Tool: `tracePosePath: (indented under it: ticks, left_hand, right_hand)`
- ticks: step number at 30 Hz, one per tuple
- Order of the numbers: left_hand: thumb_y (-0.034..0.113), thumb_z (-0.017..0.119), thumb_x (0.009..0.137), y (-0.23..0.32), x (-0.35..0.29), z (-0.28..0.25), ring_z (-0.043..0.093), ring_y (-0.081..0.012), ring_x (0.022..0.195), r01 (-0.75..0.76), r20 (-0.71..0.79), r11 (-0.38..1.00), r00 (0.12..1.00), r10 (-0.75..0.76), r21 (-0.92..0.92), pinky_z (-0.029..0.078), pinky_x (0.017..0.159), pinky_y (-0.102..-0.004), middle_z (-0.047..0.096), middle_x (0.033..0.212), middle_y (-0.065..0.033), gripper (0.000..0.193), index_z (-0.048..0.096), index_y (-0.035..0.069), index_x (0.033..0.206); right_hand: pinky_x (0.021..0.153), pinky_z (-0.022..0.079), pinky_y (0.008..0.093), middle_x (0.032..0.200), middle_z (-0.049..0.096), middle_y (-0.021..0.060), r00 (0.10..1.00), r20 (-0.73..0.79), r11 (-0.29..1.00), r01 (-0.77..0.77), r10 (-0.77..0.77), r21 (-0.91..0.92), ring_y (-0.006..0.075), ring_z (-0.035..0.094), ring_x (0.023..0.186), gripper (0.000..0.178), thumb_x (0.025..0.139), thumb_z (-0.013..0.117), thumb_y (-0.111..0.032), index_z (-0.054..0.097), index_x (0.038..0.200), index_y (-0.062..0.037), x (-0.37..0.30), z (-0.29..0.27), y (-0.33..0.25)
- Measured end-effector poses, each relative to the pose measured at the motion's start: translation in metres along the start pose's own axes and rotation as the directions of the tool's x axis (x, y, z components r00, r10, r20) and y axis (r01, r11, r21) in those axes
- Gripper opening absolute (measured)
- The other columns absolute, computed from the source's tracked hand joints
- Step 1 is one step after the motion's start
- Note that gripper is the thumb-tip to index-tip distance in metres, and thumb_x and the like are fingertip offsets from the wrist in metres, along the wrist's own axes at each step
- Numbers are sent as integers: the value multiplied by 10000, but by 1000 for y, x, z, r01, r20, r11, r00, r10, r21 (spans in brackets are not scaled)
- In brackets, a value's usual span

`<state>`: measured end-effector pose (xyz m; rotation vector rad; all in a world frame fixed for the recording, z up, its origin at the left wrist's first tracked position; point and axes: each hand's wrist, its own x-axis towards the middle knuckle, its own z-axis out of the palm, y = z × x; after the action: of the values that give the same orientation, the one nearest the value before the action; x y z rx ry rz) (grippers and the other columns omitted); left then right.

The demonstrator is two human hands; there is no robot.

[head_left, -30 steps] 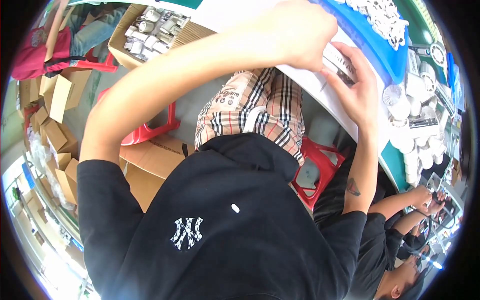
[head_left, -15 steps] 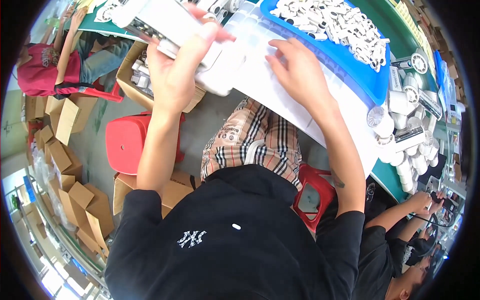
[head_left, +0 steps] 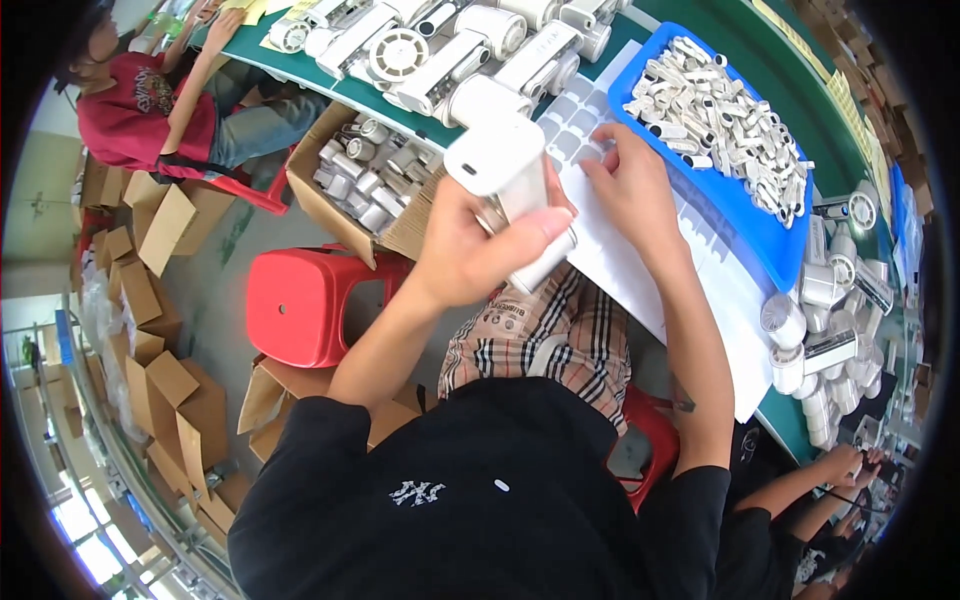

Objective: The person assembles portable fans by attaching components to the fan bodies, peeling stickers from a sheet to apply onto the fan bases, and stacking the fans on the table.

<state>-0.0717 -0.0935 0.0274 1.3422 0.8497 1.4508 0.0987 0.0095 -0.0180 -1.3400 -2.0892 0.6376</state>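
My left hand [head_left: 480, 235] is wrapped round a white handheld fan [head_left: 495, 160], with the thumb across its body. The fan is tilted up over the table's front edge, its rounded white end with a small dark slot facing up. My right hand [head_left: 640, 185] is over a sheet of grey film stickers [head_left: 572, 125]. Its fingers are bent, with a gap between thumb and forefinger, and nothing shows between them. White paper sheets [head_left: 690, 290] lie under that hand and forearm.
A blue tray [head_left: 795, 255] heaped with small white parts stands beyond my right hand. Several white fans [head_left: 400, 55] lie at the back left; more white units [head_left: 830, 350] are piled right. Left are a carton [head_left: 330, 205] of parts and a red stool [head_left: 295, 305]. Co-workers sit both sides.
My left hand has brought the fan down and to the right, turning its rounded end upward. My right hand has shifted slightly right and down. The view has moved, showing more fans on the table.
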Motion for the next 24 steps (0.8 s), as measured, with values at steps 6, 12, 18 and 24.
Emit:
tracePosePath:
  ticks: [6, 12, 18, 24]
  left_hand:
    - [-12, 602, 728, 6, -2, 7, 601, -188, 857, -4, 61, 999, 998, 1, 47, 461, 822, -345, 613, 880, -91, 270, 550, 5, 992]
    - [1, 670, 685, 5, -2, 6, 589, -142, 811, -116, 156, 991, 982, 104, 70, 460, 744, -266, 598, 888, -69, 314, 559, 25, 978]
    - [58, 700, 730, 5, 7, 21, 602, -142, 798, -115, 120, 993, 986, 115, -12, 474, 781, -276, 627, 854, -76, 307, 523, 29, 979]
    - [253, 822, 706, -1, 13, 46, 642, -179, 817, -91, 10, 989, 996, 93, -118, 506, 763, -303, 647, 840, -103, 487, 526, -1, 997]
  right_hand:
    - [621, 449, 357, 716, 587, 115, 997, 70, 1000, -16, 17, -21, 249, 569, 661, 268, 769, 679, -114, 600, 1000, -3, 6, 0, 0]
    - [641, 462, 358, 739, 602, 121, 1000, 18, 998, 12, -13, 60, 260, 584, 680, 280, 771, 682, -120, 588, 1006, -1, 8, 7, 4]
    - [634, 466, 356, 762, 603, 116, 999, -11, 994, 32, -32, 103, 251, 594, 696, 143, 762, 690, -109, 616, 839, -13, 5, 6, 7]
    - [650, 485, 283, 855, 581, 81, 965, -261, 912, 106, 1, 396, 173, 599, 790, 123, 758, 715, -67, 632, 845, -39, -41, -63, -22]
